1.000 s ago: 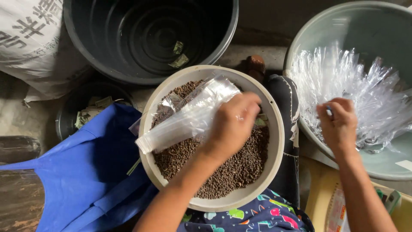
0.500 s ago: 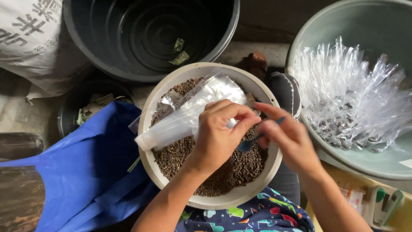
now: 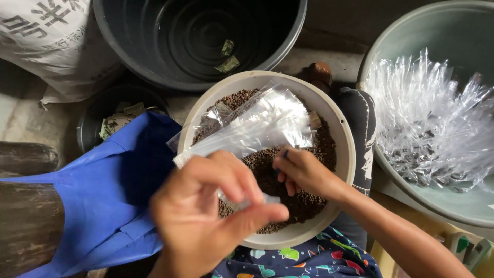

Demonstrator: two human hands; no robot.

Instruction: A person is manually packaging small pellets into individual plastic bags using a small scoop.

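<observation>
A cream bowl (image 3: pixel 346 154) of small brown pellets (image 3: pixel 303 202) rests on my lap. A bundle of clear plastic bags (image 3: pixel 257 126) lies across the bowl's upper left. My left hand (image 3: pixel 206 211) is raised close to the camera over the bowl's near edge, its fingertips pinching a clear plastic bag (image 3: pixel 246 202). My right hand (image 3: pixel 304 172) rests on the pellets in the bowl's middle, fingers curled around a small dark blue tool (image 3: pixel 282 155), most of it hidden.
A pale green basin (image 3: pixel 411 51) at the right holds several clear bags (image 3: pixel 432 118). A big black tub (image 3: pixel 195 41) stands behind the bowl. A blue cloth (image 3: pixel 103 195), a small black pot (image 3: pixel 100 110) and a white sack (image 3: pixel 46 41) are at the left.
My right hand came from the basin to the pellets in the bowl. My left hand let go of the bag bundle and rose toward the camera, pinching one bag.
</observation>
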